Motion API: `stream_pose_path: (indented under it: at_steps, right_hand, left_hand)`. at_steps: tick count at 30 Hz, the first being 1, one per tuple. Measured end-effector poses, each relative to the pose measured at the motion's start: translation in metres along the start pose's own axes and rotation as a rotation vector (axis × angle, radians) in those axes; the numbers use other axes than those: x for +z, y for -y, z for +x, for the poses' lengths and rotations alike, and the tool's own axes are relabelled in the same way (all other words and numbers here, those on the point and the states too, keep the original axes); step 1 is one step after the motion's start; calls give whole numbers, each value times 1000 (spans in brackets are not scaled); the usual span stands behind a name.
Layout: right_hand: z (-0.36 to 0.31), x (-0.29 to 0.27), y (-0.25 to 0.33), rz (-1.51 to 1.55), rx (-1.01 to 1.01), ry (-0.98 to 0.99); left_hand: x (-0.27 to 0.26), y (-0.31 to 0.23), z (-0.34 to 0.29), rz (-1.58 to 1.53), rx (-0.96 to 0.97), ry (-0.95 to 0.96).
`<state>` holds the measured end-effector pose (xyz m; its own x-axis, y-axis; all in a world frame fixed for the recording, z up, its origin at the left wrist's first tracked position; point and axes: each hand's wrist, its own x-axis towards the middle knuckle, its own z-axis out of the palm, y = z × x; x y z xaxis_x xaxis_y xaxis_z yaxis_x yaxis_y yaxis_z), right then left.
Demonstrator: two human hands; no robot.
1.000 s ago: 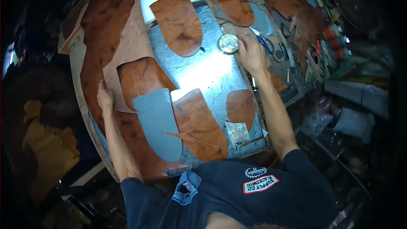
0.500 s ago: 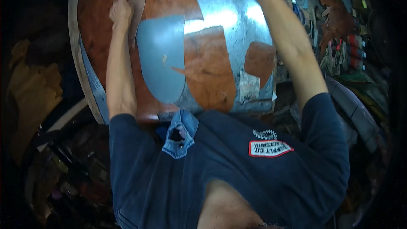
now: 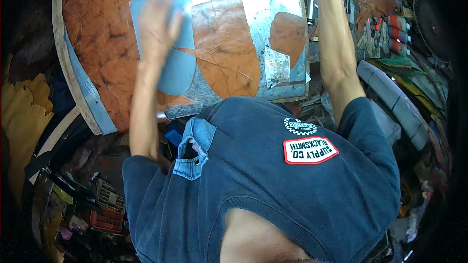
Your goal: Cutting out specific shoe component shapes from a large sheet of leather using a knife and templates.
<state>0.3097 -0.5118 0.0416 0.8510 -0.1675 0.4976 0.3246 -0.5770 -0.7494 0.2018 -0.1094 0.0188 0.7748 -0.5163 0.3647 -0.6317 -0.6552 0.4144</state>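
At ten o'clock, I see the blurred left hand, thumb spread from fingers, over the blue-grey rounded template; contact indeterminate. Right hand: outside view, grip unreadable. Eight o'clock: red crate, contents unclear.

The leather sheet is reddish brown with dark mottling, the rounded leather piece orange-brown, the panel plain grey-blue, and the shirt navy with a red-edged white patch and checkered badge.

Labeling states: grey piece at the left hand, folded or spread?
Spread: the grey piece lies flat, no fold visible; the left hand hides part.
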Motion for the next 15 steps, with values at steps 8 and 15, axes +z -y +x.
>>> stream_pose_path:
  at_steps: [8, 15]
  right_hand:
    - [-174, -45, 56, 565, 926, 20]
    - [-189, -59, 65, -323, 610, 125]
  left_hand:
    - [2, -111, -105, -199, 29, 328]
    - [-25, -116, -100, -261, -39, 451]
